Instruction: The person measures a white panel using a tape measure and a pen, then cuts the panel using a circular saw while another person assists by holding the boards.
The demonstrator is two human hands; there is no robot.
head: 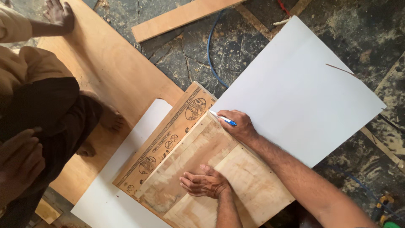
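My left hand (204, 183) lies flat, fingers together, on a worn plywood board (253, 185) and presses it down. My right hand (236, 124) grips a blue and white pen (223, 119), its tip at the board's far corner where it meets a large white sheet (299, 93). Under the worn board lies a printed plywood panel (168, 139) with round stamps, and a second white sheet (114, 194) sticks out beneath that.
A person squats at the left on a big plywood sheet (114, 71), one hand (60, 14) flat on it, bare feet (110, 118) near the panel. A wooden plank (181, 17) and a blue hose (211, 55) lie on the dark stone floor.
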